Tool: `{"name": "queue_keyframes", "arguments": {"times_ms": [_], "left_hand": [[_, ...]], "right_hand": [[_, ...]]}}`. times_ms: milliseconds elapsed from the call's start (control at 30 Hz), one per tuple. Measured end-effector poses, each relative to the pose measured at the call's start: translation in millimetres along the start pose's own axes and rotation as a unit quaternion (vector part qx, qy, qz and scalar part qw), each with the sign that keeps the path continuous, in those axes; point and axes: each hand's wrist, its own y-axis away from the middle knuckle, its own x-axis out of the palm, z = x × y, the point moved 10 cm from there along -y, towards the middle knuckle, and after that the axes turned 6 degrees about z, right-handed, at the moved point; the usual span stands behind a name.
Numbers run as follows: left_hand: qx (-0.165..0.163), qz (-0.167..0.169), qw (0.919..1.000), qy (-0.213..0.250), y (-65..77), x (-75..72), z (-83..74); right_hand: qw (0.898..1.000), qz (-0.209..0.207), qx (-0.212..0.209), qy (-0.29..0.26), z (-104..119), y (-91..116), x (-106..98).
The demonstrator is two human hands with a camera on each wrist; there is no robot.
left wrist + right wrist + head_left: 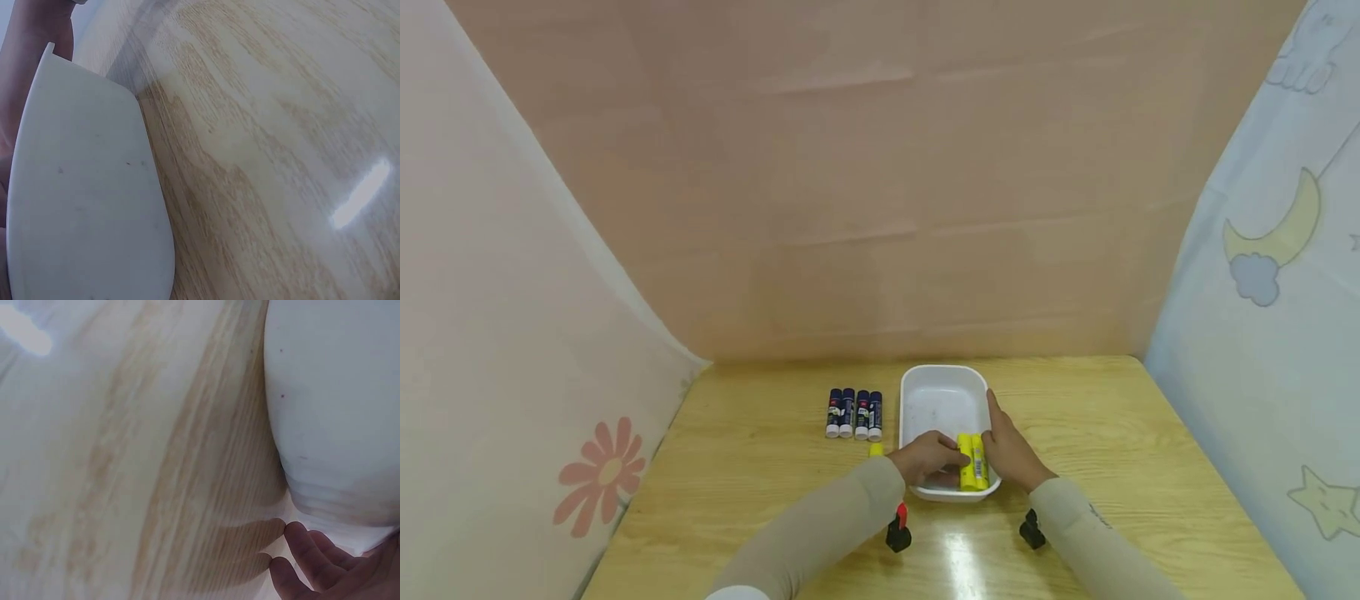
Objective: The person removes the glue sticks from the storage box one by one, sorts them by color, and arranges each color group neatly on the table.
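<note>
A white plastic tray (943,377) stands on the table, with two yellow glue sticks (967,477) side by side in its near right corner. Reaching over the near left rim, my left hand (928,454) pinches the left one of the pair. My right hand (1013,450) holds the tray by its right wall, thumb at the rim and fingers along the outside. In the right wrist view, fingers (312,556) lie close against the tray's outer wall (337,412). The left wrist view shows mostly the near outer wall (87,181) of the tray.
Left of the tray, several dark blue glue sticks with white ends (847,414) lie in a row. Another yellow piece (876,449) shows beside the left wrist, partly hidden. Fabric walls, a tan one (880,208) at the back, enclose the wooden table (760,467).
</note>
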Motion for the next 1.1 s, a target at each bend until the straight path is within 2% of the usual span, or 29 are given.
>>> {"name": "queue_keyframes", "arguments": {"times_ms": [367, 567, 733, 900, 1100], "left_hand": [[0.016, 0.014, 0.9995, -0.025, 1.3, 7.4, 0.3], [0.028, 0.019, 0.9988, -0.035, -1.3, 7.3, 0.1], [0.048, 0.029, 0.9975, -0.043, 1.9, 6.0, -4.9], [0.07, 0.038, 0.9967, -0.019, 7.4, 4.7, -10.9], [0.102, 0.067, 0.9909, 0.057, 13.6, 2.2, -29.1]], "right_hand": [[1.0, -0.009, -0.011, -0.003, -0.5, 2.8, 2.3], [1.0, -0.013, -0.012, -0.003, 2.9, 3.3, -0.3], [1.0, -0.009, -0.013, -0.001, 4.5, 2.9, 0.5], [1.0, -0.003, -0.01, -0.005, 3.6, 2.1, 2.5], [1.0, -0.01, -0.014, 0.002, 3.9, 2.3, 1.0]]}}
